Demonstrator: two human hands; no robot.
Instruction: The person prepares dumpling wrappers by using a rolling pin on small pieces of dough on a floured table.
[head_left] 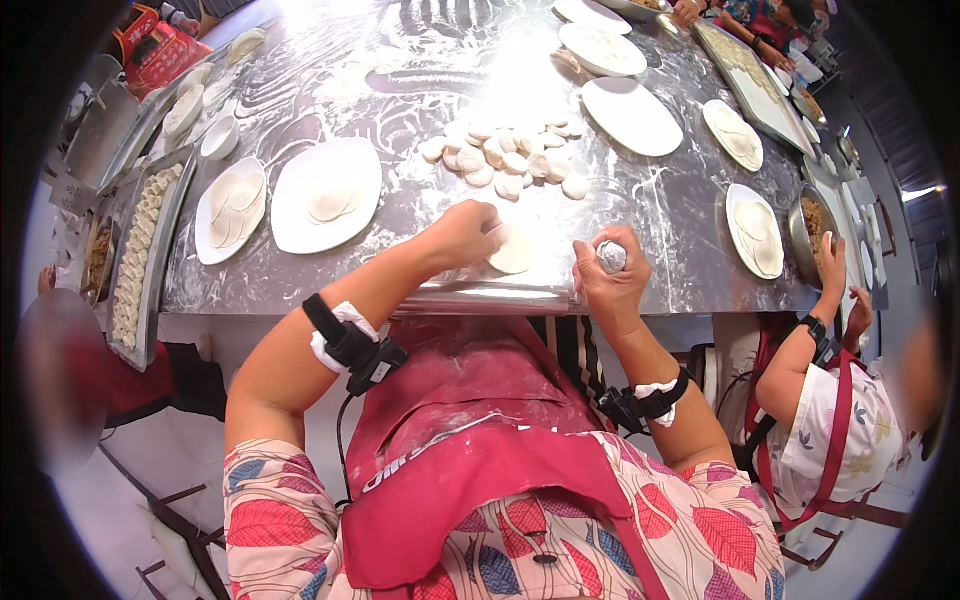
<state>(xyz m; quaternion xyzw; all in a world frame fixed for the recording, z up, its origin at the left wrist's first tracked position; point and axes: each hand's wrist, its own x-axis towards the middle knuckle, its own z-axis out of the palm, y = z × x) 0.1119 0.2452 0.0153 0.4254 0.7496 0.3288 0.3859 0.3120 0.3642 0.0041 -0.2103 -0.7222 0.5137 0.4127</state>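
Note:
Near the table's front edge, my left hand (463,236) has its fingers closed on the left edge of a thin round dough wrapper (513,250). The wrapper lies on the floured metal table. A little to its right, my right hand (618,275) is wrapped round a rolling pin, seen nearly end-on; only the pale, floury round end (611,257) shows. Its length is hidden by the fingers and the angle. Beyond both hands sits a loose pile of small flattened dough pieces (510,160).
Plates of wrappers stand left (285,235) and right (741,250); an empty white plate (635,118) is farther back. A tray of dumplings (127,290) is at far left. On the right, a co-worker's hand (831,262) is beside a metal bowl of filling (815,222).

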